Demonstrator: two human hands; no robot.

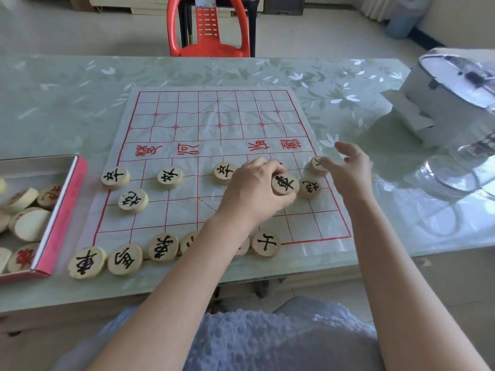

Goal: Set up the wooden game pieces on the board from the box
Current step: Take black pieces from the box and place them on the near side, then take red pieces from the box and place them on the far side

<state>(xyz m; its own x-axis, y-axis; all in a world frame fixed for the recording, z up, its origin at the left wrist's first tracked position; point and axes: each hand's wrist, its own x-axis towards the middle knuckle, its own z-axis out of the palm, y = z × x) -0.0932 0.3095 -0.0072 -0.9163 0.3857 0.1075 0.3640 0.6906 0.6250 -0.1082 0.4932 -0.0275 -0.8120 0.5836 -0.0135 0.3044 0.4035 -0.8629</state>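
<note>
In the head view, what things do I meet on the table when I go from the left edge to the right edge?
Pink box → leftmost black-lettered piece → left hand → wooden piece it grips → right hand → white appliance.

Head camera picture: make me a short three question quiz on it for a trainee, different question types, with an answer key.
1. True or false: the left hand grips a black-lettered piece over the board.
2. Multiple choice: the lettered pieces in the box are marked in A red, B black, C green.
3. Short answer: what colour is the chair beyond the table?
Key: 1 true; 2 A; 3 red.
</note>
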